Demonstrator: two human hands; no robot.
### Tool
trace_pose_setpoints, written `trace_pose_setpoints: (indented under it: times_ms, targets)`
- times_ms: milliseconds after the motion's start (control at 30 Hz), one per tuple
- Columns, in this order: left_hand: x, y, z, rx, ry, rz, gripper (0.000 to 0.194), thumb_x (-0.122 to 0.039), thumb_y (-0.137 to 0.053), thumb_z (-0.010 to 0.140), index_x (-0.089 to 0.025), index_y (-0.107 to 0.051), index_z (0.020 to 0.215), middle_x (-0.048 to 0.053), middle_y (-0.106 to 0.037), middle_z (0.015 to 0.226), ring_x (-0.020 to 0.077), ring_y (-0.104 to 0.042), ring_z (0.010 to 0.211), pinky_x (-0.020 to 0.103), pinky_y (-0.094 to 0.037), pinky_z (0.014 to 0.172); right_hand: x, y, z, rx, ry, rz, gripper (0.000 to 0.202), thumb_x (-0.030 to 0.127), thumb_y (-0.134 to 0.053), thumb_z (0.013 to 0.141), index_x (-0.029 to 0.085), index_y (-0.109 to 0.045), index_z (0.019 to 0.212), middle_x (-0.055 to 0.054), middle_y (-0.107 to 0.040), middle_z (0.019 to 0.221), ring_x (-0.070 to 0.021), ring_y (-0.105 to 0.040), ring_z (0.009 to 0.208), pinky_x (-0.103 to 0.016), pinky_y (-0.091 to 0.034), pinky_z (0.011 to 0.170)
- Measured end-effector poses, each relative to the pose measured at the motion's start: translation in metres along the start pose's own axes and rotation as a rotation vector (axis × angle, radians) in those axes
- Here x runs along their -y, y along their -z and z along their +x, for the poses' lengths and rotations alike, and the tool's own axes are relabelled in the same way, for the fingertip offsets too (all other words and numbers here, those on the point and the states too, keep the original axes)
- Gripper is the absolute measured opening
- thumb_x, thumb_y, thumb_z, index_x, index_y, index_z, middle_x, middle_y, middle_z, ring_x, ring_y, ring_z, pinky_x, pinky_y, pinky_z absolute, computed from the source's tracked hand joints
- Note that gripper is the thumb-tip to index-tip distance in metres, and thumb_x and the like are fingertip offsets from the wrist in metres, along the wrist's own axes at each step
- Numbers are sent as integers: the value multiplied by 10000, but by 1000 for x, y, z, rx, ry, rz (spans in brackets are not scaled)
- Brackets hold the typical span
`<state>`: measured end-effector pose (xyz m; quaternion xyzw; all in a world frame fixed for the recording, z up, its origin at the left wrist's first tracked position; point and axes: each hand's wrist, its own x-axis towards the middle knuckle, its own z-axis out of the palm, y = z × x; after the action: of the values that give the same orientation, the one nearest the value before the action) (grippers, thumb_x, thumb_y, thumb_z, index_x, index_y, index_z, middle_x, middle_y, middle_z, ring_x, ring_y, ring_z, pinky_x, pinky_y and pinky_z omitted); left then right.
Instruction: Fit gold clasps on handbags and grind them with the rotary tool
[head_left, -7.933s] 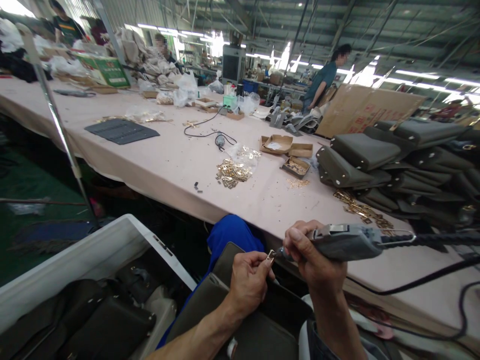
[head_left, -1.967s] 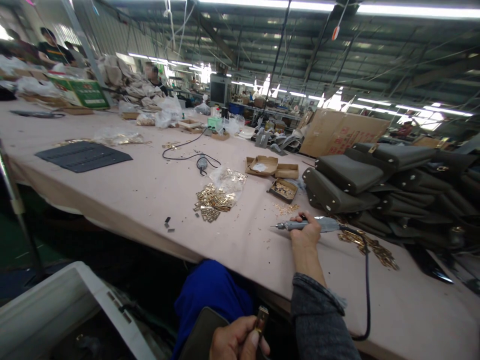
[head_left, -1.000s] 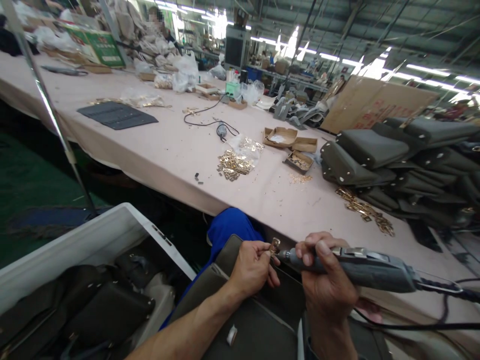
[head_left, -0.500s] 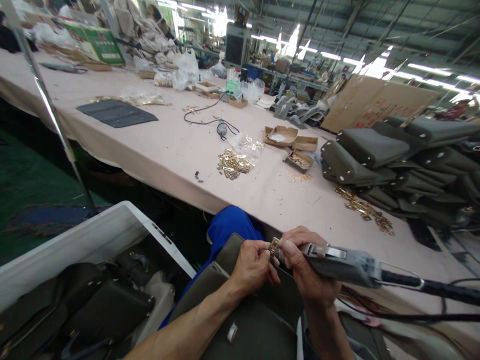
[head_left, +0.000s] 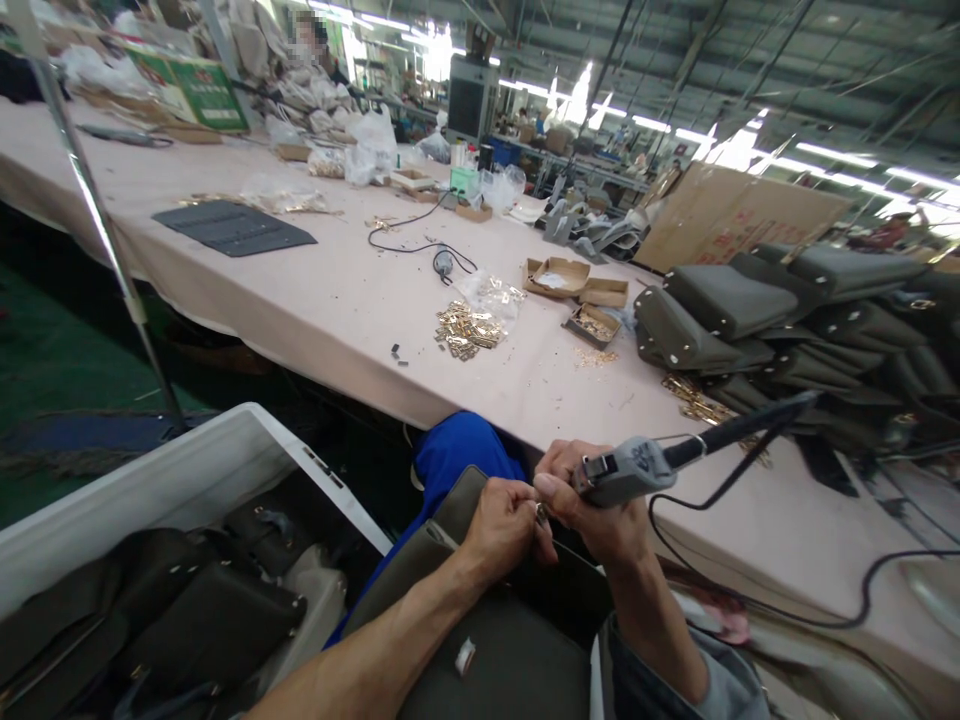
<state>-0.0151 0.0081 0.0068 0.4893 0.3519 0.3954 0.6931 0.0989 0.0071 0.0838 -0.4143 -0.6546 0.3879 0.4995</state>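
Note:
My right hand (head_left: 596, 505) is wrapped round a grey corded electric screwdriver (head_left: 626, 472), its cable end tilted up to the right. The tool's tip is hidden by my fingers. Close against it, my left hand (head_left: 504, 525) pinches a small gold metal clasp piece (head_left: 541, 512), mostly covered by the fingertips. Under both hands a dark olive bag (head_left: 517, 640) lies across my lap, with a small white scrap (head_left: 465, 657) on it. My blue trouser leg (head_left: 469, 455) shows behind the bag.
A pile of gold metal fittings (head_left: 469, 330) and small cardboard boxes (head_left: 592, 325) sit on the cloth-covered table (head_left: 337, 310). Olive bags (head_left: 735, 300) are stacked at right. A white bin (head_left: 247, 440) with bags stands at left beside a metal pole (head_left: 90, 200). The screwdriver's cord (head_left: 787, 610) loops at right.
The screwdriver has swung from nearly level to cable end raised, with its cord now looping lower right. The gold clasp piece has turned and shows less between my fingers.

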Motion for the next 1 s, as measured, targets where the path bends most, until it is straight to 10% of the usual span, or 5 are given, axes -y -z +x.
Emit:
trace_pose_setpoints:
  times_ms: [333, 500, 700, 1000]
  targets:
    - [7, -7, -4, 34, 89, -258, 295, -391, -647, 796, -103, -648, 861, 52, -681, 588, 196, -670, 442, 253, -519, 417, 23, 30, -8, 233, 136, 256, 139, 266, -846, 767, 211, -719, 781, -38, -691, 714, -178, -622, 574, -305, -506, 527]
    - [15, -9, -5, 10, 101, -305, 420, -466, -630, 841, -87, -619, 1019, 72, -694, 777, 201, -731, 544, 255, -559, 496, 24, 62, -3, -277, 114, 515, 188, 305, -780, 788, 190, -634, 758, 25, -596, 719, -54, -442, 438, -225, -441, 474]
    - [18, -16, -15, -102, -79, 136, 236, -318, -606, 909, -148, -654, 1066, 49, -729, 735, 169, -700, 478, 195, -440, 440, -36, 130, 21, -948, -220, 398, 352, 231, -808, 655, 190, -503, 826, 40, -586, 767, -54, -476, 533, -205, -507, 547]
    - [29, -21, -16, -188, -170, 377, 205, -372, -543, 962, -211, -667, 992, 19, -618, 546, 195, -618, 438, 249, -374, 430, -115, 158, 27, -1090, -406, -141, 320, 262, -754, 662, 219, -447, 743, -2, -583, 646, -222, -646, 677, -413, -598, 673]
